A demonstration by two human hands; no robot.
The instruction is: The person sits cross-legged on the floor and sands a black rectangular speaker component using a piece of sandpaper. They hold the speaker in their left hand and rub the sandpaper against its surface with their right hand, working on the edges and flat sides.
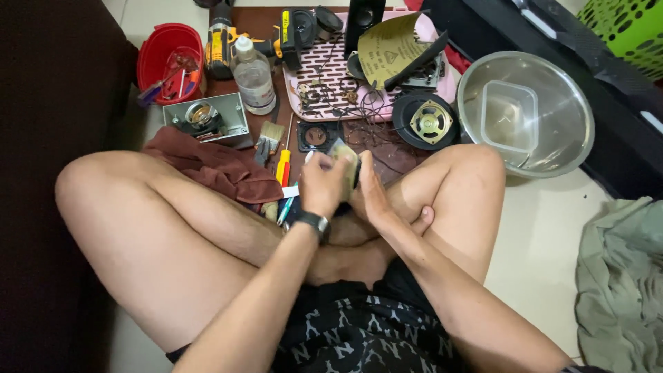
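A person sits cross-legged on a pale tiled floor, both forearms reaching forward over the knees to meet above the crossed shins. The left hand (323, 186), a dark watch (315, 222) on its wrist, is curled with the knuckles up and the fingers closed around one side of a small tan pad (345, 155). The right hand (373, 193) stands on edge, palm turned inward and fingers straight, pressed flat against the pad's other side. The pad is held clear of the floor between the two hands, just in front of the knees; what lies beneath it cannot be made out.

Just beyond the hands lie a yellow-and-red screwdriver (283, 166), a small paintbrush (268, 140) and a crumpled brown cloth (221, 166) draped near the left knee. Farther out, a brown board carries a pink perforated tray (331, 65) strewn with wires and small parts, with a sheet of sandpaper (390, 45) leaning on it. A round black speaker (429, 121) rests beside the tray, and a clear bottle (253, 76) stands near a yellow drill (222, 43) and a red tub (169, 59). A steel bowl (573, 138) holding a clear plastic box (510, 114) sits by the right knee.
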